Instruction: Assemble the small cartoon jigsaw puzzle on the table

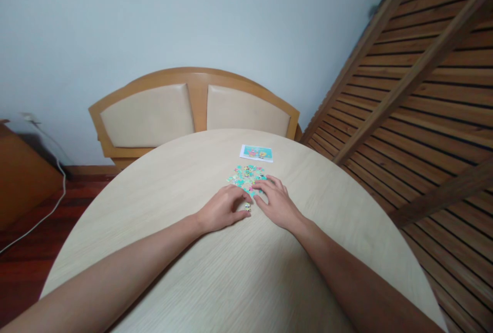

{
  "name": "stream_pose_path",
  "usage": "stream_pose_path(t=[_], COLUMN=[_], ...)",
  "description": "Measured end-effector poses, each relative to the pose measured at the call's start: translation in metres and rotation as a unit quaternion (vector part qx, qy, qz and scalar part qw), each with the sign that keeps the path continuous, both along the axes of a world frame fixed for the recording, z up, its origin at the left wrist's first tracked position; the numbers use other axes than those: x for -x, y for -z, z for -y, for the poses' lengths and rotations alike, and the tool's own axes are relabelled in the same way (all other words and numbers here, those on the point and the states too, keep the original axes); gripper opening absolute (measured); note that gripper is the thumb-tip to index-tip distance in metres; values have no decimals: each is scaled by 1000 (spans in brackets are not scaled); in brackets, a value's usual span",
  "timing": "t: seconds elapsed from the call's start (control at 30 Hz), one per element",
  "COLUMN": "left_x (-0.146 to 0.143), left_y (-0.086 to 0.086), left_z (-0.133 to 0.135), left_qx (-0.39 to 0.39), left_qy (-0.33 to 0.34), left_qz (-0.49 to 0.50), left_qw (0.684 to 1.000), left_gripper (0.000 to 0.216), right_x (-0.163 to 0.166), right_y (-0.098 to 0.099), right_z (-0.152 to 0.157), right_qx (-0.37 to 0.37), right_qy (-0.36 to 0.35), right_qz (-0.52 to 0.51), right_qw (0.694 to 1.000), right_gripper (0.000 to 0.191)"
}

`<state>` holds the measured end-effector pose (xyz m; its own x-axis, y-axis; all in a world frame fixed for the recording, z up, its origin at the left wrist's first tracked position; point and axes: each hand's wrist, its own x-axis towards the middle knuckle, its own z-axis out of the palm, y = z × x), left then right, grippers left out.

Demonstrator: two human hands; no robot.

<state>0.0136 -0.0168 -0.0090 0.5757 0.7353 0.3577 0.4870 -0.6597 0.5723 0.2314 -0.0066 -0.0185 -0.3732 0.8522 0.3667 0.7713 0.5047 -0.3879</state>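
Left hand curled, fingertips at a loose piece (pinched or just touching: can't tell). Right hand flat, holding nothing, fingers spread on the puzzle cluster, mid-table. Picture card just beyond, print too small to read.

Both forearms lie on the round worktop; the left grip curls, its fingertips at a loose puzzle piece; the right grip rests flat, fingers spread, touching the part-built puzzle; a picture card lies just beyond; a padded chair stands behind.
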Motion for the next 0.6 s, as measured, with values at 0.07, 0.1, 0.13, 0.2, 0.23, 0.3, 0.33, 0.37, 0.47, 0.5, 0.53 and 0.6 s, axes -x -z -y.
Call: stream_pose_path(t=[0.07, 0.1, 0.13, 0.2, 0.23, 0.3, 0.33, 0.37, 0.47, 0.5, 0.53, 0.6], left_x=[-1, 0, 0, 1, 2, 3, 3, 3, 2, 2, 2, 2], left_y=[0, 0, 1, 1, 2, 2, 2, 2, 1, 1, 1, 1], left_z=[0, -1, -1, -3, -3, -4, -4, -3, -3, -3, -3, -3], left_qx=[4, 5, 4, 1, -2, -7, -9, -9, -8, -10, -11, -14], left_qy=[19, 27, 33, 42, 48, 55, 56, 56, 55, 57, 59, 61], left_qz=[-12, -13, -13, -15, -18, -23, -25, -27, -36, -38, -41, -42], left_qw=[1000, 1000, 999, 999, 999, 998, 998, 998, 998, 998, 997, 997], left_gripper=[24, 23, 23, 23, 23, 23, 23, 23, 22, 22, 21, 20], right_x=[0, -1, -1, -1, -1, -1, 0, 0, 0, 0, 0, 0], right_y=[1, 1, 1, 2, 2, 2, 2, 2, 3, 3, 3, 4], right_z=[0, 0, 0, 0, 0, 0, 0, 0, -1, -1, -1, -2], right_qx=[-1, 1, 4, 8, 9, 9, 8, 6, -2, -6, -10, -18], right_qy=[-4, -7, -9, -9, -7, -3, -2, -2, -3, -2, -1, 1], right_qz=[-4, -1, 4, 15, 19, 22, 22, 21, 13, 9, 6, -1], right_qw=[1000, 1000, 1000, 1000, 1000, 1000, 1000, 1000, 1000, 1000, 1000, 1000], right_gripper=[32, 33, 33, 32, 32, 32, 32, 32, 31, 31, 31, 30])
